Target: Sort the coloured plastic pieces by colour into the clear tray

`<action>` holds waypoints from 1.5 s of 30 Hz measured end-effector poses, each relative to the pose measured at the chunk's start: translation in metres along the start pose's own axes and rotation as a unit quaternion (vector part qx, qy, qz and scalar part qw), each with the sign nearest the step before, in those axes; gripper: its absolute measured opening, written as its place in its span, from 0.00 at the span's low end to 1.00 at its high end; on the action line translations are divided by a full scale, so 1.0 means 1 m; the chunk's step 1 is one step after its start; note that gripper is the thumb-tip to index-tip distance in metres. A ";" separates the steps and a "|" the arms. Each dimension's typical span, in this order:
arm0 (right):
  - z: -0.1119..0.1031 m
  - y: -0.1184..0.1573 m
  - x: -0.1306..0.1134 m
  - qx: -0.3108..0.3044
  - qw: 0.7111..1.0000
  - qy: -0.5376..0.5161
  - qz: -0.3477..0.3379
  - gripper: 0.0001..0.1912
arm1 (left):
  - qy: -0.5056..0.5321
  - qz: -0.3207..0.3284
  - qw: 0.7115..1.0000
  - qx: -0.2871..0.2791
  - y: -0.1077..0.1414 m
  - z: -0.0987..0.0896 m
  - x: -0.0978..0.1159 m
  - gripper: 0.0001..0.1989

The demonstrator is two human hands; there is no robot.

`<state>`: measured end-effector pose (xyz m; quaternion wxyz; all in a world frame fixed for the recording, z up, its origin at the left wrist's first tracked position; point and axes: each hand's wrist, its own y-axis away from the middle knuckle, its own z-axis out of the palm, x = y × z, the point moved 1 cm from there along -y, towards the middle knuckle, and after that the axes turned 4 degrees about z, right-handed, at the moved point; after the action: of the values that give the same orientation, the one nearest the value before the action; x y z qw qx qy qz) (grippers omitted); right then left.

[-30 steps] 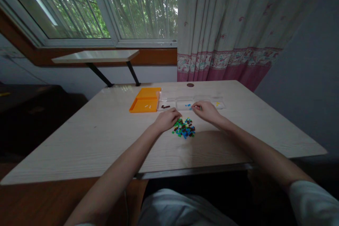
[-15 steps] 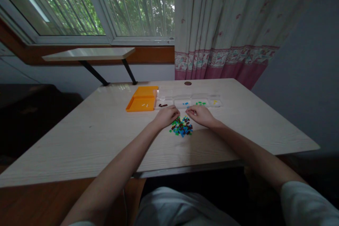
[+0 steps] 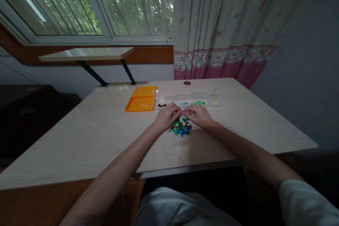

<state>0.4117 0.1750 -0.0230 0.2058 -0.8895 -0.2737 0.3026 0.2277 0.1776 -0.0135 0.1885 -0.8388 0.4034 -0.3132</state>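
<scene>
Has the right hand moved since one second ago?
Yes. Judged against the clear tray, the right hand has drawn back toward the wearer, and is now close to the left hand.

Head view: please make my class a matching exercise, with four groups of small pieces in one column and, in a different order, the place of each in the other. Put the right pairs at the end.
Groups
1. Mixed-colour pile
2. Brown-only group
3. Yellow-only group
4. Pale group

Places
A. In the clear tray, at the picture's right end
B. In the orange case
C. Directly on the table
D. In the clear tray, at the picture's left end

Pairs: 1-C; 2-D; 3-A; 4-B
</scene>
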 end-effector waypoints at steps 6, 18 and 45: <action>0.002 0.001 -0.001 0.025 0.999 -0.018 -0.016 0.06 | -0.005 0.002 1.000 0.005 0.001 0.001 0.002 0.10; -0.003 0.002 -0.003 0.045 0.998 -0.026 -0.040 0.05 | -0.019 -0.014 1.000 0.012 0.001 -0.004 -0.001 0.11; -0.023 0.003 -0.001 0.164 0.982 -0.041 -0.078 0.05 | -0.103 -0.002 0.973 -0.204 0.011 -0.021 -0.008 0.15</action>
<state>0.4267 0.1674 -0.0070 0.3604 -0.8062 -0.2974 0.3629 0.2032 0.1764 -0.0074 0.0527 -0.8881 0.4356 -0.1369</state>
